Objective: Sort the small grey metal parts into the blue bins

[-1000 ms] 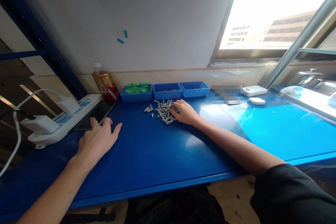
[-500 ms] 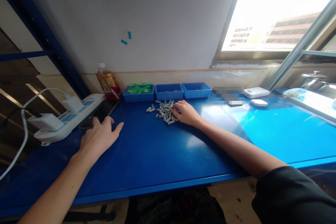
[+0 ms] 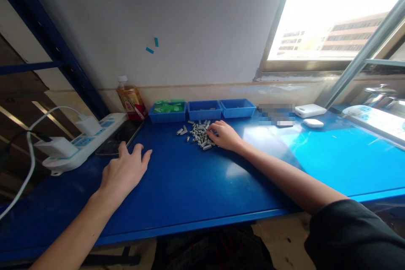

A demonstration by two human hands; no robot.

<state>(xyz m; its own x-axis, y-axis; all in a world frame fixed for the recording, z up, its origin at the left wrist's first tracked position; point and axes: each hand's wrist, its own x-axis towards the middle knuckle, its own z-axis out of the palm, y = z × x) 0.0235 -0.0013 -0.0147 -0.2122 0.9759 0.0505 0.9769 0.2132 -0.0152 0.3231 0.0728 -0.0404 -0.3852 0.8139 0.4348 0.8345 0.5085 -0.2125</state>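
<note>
Pieces (image 3: pixel 199 138) at nine o'clock from right hand (image 3: pixel 225 136)
Long axes mixed; that hand curled, any pinch hidden. Left hand (image 3: pixel 125 171) spread, farther off, phone (image 3: pixel 117 140) at twelve o'clock.

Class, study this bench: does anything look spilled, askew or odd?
Perhaps the metal pieces: they lie loosely heaped on the table, in front of the blue trays, as if tipped out. Two blue strips also sit at mismatched angles on the wall. Nothing looks plainly damaged.
</note>
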